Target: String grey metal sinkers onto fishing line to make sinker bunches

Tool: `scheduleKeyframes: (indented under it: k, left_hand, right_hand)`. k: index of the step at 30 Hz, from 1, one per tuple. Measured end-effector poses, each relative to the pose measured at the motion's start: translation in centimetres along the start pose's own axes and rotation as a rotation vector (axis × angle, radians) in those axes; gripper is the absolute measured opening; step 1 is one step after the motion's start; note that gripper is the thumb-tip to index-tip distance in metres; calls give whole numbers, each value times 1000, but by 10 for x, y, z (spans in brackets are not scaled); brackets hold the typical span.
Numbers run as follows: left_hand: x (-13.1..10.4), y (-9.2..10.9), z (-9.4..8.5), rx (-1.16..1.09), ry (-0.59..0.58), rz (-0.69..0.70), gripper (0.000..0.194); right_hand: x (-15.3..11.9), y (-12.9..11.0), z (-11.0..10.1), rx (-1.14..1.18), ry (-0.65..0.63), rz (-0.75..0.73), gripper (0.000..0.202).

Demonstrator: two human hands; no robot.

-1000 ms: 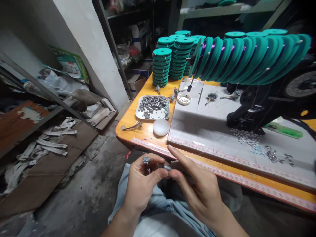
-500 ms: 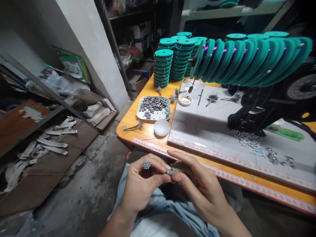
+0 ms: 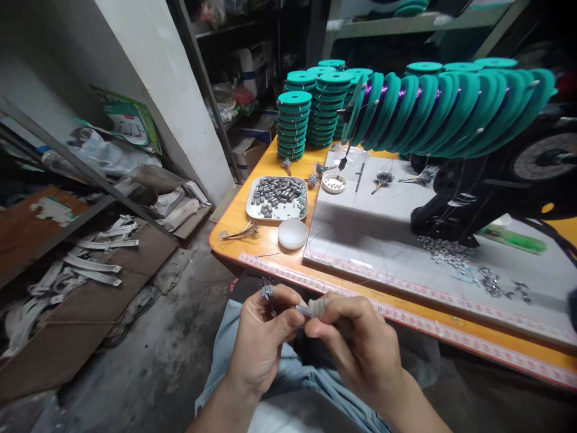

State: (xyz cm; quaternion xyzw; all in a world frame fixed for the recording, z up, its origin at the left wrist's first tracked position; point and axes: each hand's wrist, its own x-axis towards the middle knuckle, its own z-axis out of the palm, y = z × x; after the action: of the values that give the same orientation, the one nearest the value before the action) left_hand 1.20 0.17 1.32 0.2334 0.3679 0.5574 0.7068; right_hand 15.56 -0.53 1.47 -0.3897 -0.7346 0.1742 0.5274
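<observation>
Between thumb and fingers, my left hand (image 3: 265, 337) pinches one end of a small grey cylinder (image 3: 303, 310). A bundle of thin wires with grey-blue tips (image 3: 267, 291) also sticks out from between its fingers. My right hand (image 3: 360, 337) is closed around a pale, ribbed piece (image 3: 318, 307) that meets the cylinder's other end; its fingers partly hide this piece. Both hands are close together over the lap, just before the table edge.
The orange table (image 3: 234, 210) bears a white tray (image 3: 249, 211) of grey cylinders, a round white lid (image 3: 292, 234), a small dish (image 3: 334, 183), and stacked green spools (image 3: 294, 126). A black machine (image 3: 444, 216) carries a row of green discs (image 3: 451, 114).
My right hand's fingers have curled in around the pale piece, which now shows more clearly. The wire bundle in my left hand has tilted, and the view has shifted slightly.
</observation>
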Motion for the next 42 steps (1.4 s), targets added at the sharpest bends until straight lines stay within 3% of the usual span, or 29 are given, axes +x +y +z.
scheduleKeyframes:
  k: [12,19,23,28,32,34,37,40,42]
  left_hand:
    - [6,3,-11,221,-38,116,21]
    - [6,4,-16,243,-63,80,23]
    - [6,4,-17,247,-103,85,24]
    - [6,7,-11,184,-213,102,17]
    - [5,8,-8,262,-212,252,16]
    - [4,7,-8,314,-173,365,18]
    - [2,7,-9,270,-160,446,15]
    - [1,13,-10,128,-222,321,9]
    - [1,19,-10,44,-274,229,11]
  right_hand:
    - [7,-2,-5,-167,-113,-57,23]
    - [11,-3,-9,-126,-194,-26,25]
    - [6,0,-8,0,-208,72,18]
    - [-2,3,-10,372,-316,319,8]
    - [-3,1,-9,432,-295,461,9]
    - [-2,1,-7,385,-236,434,14]
    - [2,3,-6,272,-187,243,19]
    - [8,5,-10,130,-214,20,22]
    - [11,5,-14,75,-236,-34,24]
